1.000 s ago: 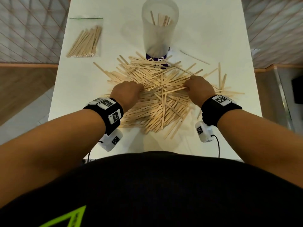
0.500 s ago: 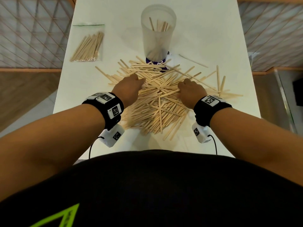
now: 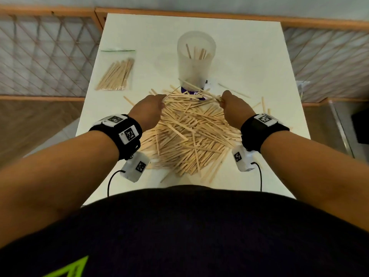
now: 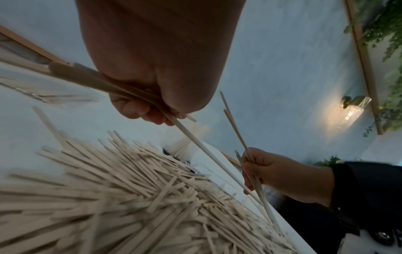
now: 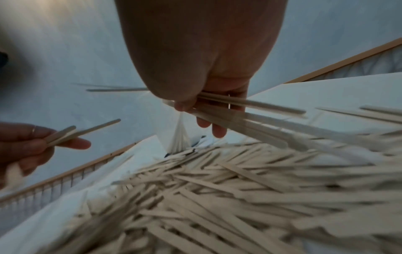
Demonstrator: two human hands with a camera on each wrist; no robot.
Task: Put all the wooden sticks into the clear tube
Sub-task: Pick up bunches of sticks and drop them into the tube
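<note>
From my remote seat I see a white rectangular table [image 3: 249, 47], wood-framed lattice railings [image 3: 40, 56], a pale wall, and a glowing glass wall lamp [image 4: 352, 111].

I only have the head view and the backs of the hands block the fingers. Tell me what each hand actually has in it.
Observer: The left hand grips a small bundle of wooden sticks, fingers curled round them, as the left wrist view shows.
Operator: Now the right one.
Observer: The right hand holds several sticks between thumb and fingers, clear of the pile below.
Operator: Check for anything on the fingers that could snag.
Observer: A thin ring sits on a left-hand finger, seen only from the right wrist view.
</note>
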